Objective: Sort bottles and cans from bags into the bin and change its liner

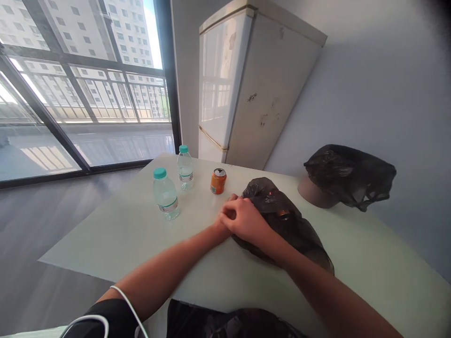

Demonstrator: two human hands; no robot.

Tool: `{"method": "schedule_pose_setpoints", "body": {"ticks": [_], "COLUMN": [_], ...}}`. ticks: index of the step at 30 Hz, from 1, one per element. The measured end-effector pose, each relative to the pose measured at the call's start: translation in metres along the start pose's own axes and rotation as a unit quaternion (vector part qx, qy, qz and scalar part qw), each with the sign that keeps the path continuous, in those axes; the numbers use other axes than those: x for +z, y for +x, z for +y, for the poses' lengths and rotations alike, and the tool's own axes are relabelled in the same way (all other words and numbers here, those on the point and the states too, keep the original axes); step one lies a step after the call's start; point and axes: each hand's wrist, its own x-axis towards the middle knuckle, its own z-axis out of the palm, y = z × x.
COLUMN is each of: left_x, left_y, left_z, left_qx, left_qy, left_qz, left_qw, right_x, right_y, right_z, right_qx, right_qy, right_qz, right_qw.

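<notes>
A black plastic bag (299, 237) lies on the pale table (105, 244), with reddish-orange things showing dimly through it, one of them can-like. The right hand (248, 218), fingers curled, is at the bag's left end, crossing over the left hand (222, 225), which is mostly hidden; I cannot tell whether either grips the plastic. Just beyond the hands stands an upright orange can (218, 182), its print too small to read. Left of it are two clear bottles (165, 195) with teal caps and pale wraparound labels (168, 206), bearing dark marks I cannot make out. Behind stands a scuffed white fridge (260, 89).
</notes>
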Motion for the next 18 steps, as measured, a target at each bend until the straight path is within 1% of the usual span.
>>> {"method": "schedule_pose_setpoints", "body": {"ticks": [1, 3, 4, 5, 6, 7, 9, 10, 11, 13, 14, 16, 18], "left_x": [-0.002, -0.005, -0.007, -0.008, -0.009, -0.009, -0.008, -0.008, -0.007, -0.006, -0.005, -0.004, -0.004], "left_y": [0.0, -0.002, -0.003, -0.004, -0.005, -0.006, -0.008, -0.008, -0.009, -0.01, -0.01, -0.01, -0.01], "left_z": [0.002, 0.006, 0.007, 0.008, 0.009, 0.01, 0.01, 0.01, 0.01, 0.01, 0.009, 0.008, 0.008], "left_qx": [0.003, 0.014, 0.021, 0.029, 0.038, 0.047, 0.063, 0.072, 0.079, 0.093, 0.101, 0.116, 0.128], "left_qy": [0.005, 0.023, 0.028, 0.031, 0.03, 0.026, 0.013, 0.009, 0.006, 0.001, -0.003, -0.007, -0.004], "left_qz": [0.011, 0.022, 0.026, 0.03, 0.035, 0.038, 0.044, 0.044, 0.043, 0.04, 0.038, 0.03, 0.015], "left_qw": [1.0, 0.999, 0.999, 0.999, 0.998, 0.998, 0.997, 0.996, 0.996, 0.995, 0.994, 0.993, 0.992], "right_x": [-0.01, -0.027, -0.034, -0.04, -0.046, -0.051, -0.059, -0.061, -0.063, -0.062, -0.061, -0.056, -0.051], "right_y": [-0.012, -0.032, -0.038, -0.043, -0.045, -0.045, -0.043, -0.042, -0.041, -0.041, -0.042, -0.045, -0.046], "right_z": [0.015, 0.048, 0.064, 0.08, 0.095, 0.109, 0.131, 0.14, 0.147, 0.157, 0.161, 0.167, 0.173], "right_qx": [0.027, 0.097, 0.128, 0.154, 0.174, 0.189, 0.212, 0.214, 0.209, 0.188, 0.179, 0.195, 0.239], "right_qy": [-0.012, -0.047, -0.07, -0.093, -0.119, -0.149, -0.202, -0.219, -0.23, -0.231, -0.23, -0.234, -0.226], "right_qz": [-0.025, -0.097, -0.118, -0.112, -0.078, -0.024, 0.093, 0.138, 0.167, 0.199, 0.205, 0.192, 0.156], "right_qw": [0.999, 0.989, 0.982, 0.977, 0.974, 0.97, 0.952, 0.942, 0.936, 0.934, 0.934, 0.933, 0.931]}}
